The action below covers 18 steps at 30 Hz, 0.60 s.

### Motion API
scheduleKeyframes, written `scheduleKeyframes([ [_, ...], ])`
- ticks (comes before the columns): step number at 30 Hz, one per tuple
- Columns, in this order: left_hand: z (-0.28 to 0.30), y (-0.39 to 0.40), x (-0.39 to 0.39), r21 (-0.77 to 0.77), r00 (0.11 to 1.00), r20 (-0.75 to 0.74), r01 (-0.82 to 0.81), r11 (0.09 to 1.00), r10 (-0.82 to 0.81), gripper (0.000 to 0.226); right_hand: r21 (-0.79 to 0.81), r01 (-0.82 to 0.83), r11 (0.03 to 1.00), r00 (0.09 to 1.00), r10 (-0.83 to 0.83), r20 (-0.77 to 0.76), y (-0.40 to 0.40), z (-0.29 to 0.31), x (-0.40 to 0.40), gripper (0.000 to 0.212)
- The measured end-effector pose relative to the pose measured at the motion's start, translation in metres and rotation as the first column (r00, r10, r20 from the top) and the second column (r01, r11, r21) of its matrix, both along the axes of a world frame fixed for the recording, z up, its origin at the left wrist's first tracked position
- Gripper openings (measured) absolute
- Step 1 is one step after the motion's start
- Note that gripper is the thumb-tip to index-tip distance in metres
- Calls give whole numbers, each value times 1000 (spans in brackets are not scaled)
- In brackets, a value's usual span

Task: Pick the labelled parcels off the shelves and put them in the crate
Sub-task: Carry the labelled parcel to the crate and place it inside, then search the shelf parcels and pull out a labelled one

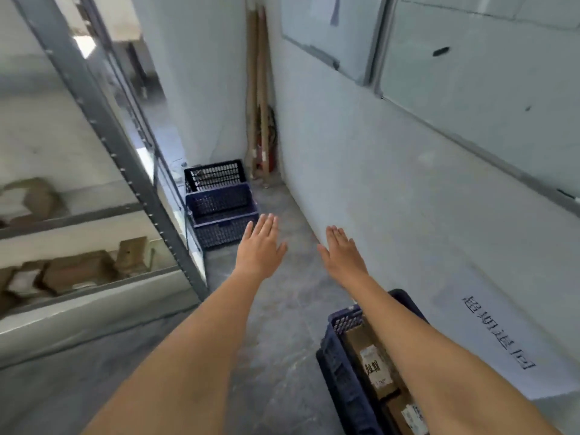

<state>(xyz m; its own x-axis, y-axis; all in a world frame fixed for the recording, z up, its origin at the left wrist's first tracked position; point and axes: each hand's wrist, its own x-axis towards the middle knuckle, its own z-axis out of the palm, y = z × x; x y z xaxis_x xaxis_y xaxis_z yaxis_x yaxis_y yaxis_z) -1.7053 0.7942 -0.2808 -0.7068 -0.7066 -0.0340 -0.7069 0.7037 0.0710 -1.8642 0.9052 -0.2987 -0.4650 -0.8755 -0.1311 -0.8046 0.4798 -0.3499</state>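
Both my arms stretch forward over the concrete floor. My left hand [261, 243] and my right hand [340, 249] are flat, fingers straight, palms down, holding nothing. Under my right forearm at the lower right stands a dark blue crate [340, 372] with brown labelled parcels [373, 362] inside. On the left, grey metal shelves [125, 158] carry several brown cardboard parcels [78, 271], blurred, on two levels.
Two more dark crates [219, 199] are stacked on the floor at the end of the narrow aisle, beside the shelf post. Long cardboard tubes [259, 89] lean in the far corner. A white wall with whiteboards [470, 73] runs along the right.
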Motion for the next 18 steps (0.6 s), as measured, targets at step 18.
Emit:
scheduleKeyframes([
  [18,25,-116,499,-29,748,-21,-663,748,663,63,-48,-627,778,779,623,-69,-250,16,415,59],
])
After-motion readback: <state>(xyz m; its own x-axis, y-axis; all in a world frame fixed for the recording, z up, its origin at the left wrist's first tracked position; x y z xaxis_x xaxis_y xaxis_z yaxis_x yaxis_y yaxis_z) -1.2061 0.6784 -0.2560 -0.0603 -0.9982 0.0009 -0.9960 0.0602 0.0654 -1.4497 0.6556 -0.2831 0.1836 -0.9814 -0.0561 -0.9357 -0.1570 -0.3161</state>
